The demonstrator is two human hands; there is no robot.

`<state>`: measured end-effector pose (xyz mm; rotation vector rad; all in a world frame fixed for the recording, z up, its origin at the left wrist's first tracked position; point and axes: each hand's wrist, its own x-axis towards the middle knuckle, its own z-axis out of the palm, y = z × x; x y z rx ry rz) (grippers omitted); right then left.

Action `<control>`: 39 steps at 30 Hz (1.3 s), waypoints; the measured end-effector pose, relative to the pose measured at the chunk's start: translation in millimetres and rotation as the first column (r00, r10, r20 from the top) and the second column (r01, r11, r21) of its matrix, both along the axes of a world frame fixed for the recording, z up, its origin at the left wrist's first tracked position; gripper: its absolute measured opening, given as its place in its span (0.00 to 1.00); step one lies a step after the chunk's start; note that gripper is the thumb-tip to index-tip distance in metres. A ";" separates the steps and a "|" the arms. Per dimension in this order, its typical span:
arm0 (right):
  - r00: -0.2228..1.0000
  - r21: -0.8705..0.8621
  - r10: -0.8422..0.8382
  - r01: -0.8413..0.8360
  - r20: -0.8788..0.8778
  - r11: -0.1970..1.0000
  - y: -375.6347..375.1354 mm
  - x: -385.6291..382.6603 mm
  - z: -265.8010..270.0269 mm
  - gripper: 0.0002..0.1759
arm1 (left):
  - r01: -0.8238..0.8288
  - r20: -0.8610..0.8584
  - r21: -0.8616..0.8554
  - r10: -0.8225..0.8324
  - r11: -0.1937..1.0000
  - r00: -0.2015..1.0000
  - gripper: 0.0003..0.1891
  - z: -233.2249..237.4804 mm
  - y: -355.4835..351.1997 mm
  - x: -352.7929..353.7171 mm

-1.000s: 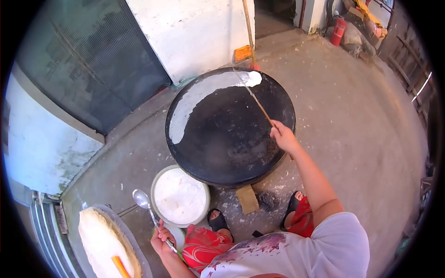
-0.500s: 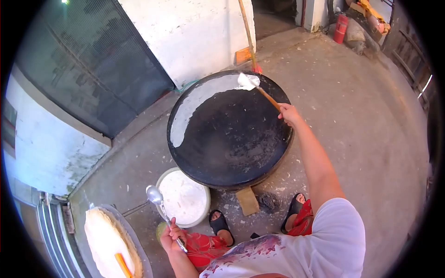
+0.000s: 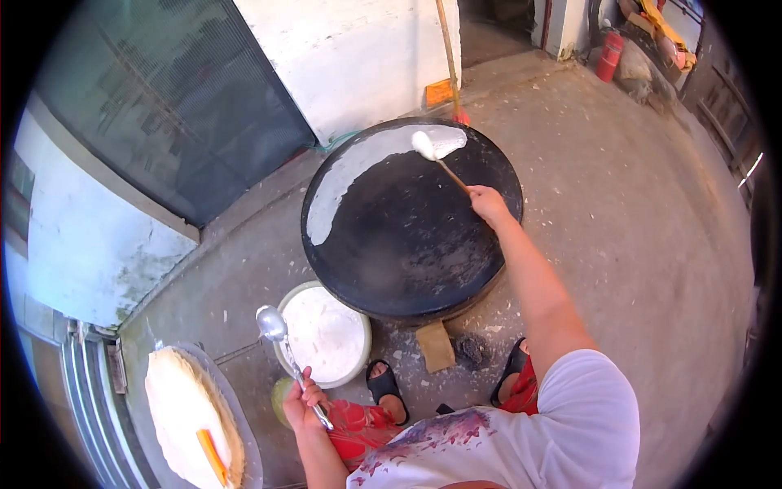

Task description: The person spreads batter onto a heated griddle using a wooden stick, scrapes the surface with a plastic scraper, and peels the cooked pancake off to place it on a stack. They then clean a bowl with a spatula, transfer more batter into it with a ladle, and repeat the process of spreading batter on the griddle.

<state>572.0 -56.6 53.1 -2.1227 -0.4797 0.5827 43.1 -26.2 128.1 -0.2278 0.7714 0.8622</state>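
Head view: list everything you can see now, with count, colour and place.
griddle: one, black, round, centre of floor.
batter streak: one, white, along griddle's far-left rim.
spreader: one, wooden handle, batter-white head, on griddle's far edge.
bucket: one, white, full of white batter, near side of griddle.
ladle: one, silver, above bucket's left rim.
flatbread stack: one, pale, lower left.
fire extinguisher: one, red, far right.
sandals: two, black, bottom centre.
left hand: grips ladle handle.
right hand: grips spreader handle.
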 end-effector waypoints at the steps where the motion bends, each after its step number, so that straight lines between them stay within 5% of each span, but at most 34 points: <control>1: 0.995 -0.070 0.065 -0.060 0.075 0.996 4.1 -2.4 -3.6 0.17 | 0.008 0.001 0.006 -0.008 1.000 1.000 0.18 -1.8 0.8 -0.6; 3: 0.988 -0.126 0.113 -0.099 0.105 0.987 -6.6 -8.0 5.3 0.16 | 0.015 0.007 0.011 -0.015 1.000 1.000 0.18 -2.0 0.9 -2.2; 5: 0.955 -0.277 0.016 0.069 0.295 0.958 -36.7 -35.0 56.0 0.16 | 0.031 0.053 0.007 -0.032 0.999 0.998 0.18 -1.8 -1.0 -5.0; 7: 0.932 -0.208 -0.264 0.317 0.249 0.925 -53.3 -29.8 41.4 0.15 | 0.033 0.044 0.009 -0.033 0.999 0.998 0.18 -2.9 -2.7 -7.1; 9: 0.939 -0.165 -0.248 0.291 0.240 0.942 -45.4 -26.0 4.7 0.16 | 0.042 0.030 0.016 -0.042 0.999 0.999 0.17 -2.6 -1.6 -8.3; 13: 0.989 -0.080 0.066 -0.056 0.133 0.995 2.2 -61.6 6.7 0.16 | 0.060 0.035 0.020 -0.061 0.998 0.998 0.17 -4.7 0.2 -7.0; 17: 0.973 -0.117 -0.099 0.125 0.211 0.985 12.1 -57.6 29.4 0.15 | 0.066 0.041 0.027 -0.067 0.997 0.997 0.17 -0.9 -1.9 -8.3; 22: 0.957 -0.215 0.209 -0.165 0.201 0.963 25.3 -76.3 30.3 0.16 | 0.043 0.029 0.035 -0.044 0.998 0.999 0.17 -5.5 -2.7 -10.5; 25: 0.960 -0.273 0.129 -0.058 0.250 0.960 -3.6 -81.9 61.5 0.16 | 0.042 0.043 0.021 -0.042 0.999 0.998 0.17 -2.9 -0.5 -10.9; 26: 0.966 -0.210 0.001 0.055 0.260 0.976 -8.6 -76.7 47.6 0.15 | 0.049 0.045 0.028 -0.050 0.998 0.998 0.17 -3.4 -0.9 -11.4; 29: 0.985 -0.005 -0.006 0.007 0.175 1.000 2.5 -70.3 -6.7 0.15 | 0.060 0.009 0.033 -0.060 0.998 0.998 0.17 -2.5 -2.7 -9.6; 33: 0.960 -0.018 0.242 -0.242 0.145 0.970 37.9 -85.2 -8.5 0.15 | 0.071 -0.023 0.030 -0.070 0.997 0.997 0.17 -0.5 -1.3 -7.1; 36: 0.971 -0.225 0.138 -0.092 0.195 0.970 41.4 -91.0 37.5 0.16 | 0.085 -0.033 0.054 -0.084 0.995 0.996 0.17 1.0 -3.8 -7.4; 39: 0.948 -0.219 0.255 -0.213 0.190 0.952 47.7 -101.4 30.3 0.16 | 0.082 -0.007 0.053 -0.082 0.995 0.997 0.17 -3.7 -3.4 -11.2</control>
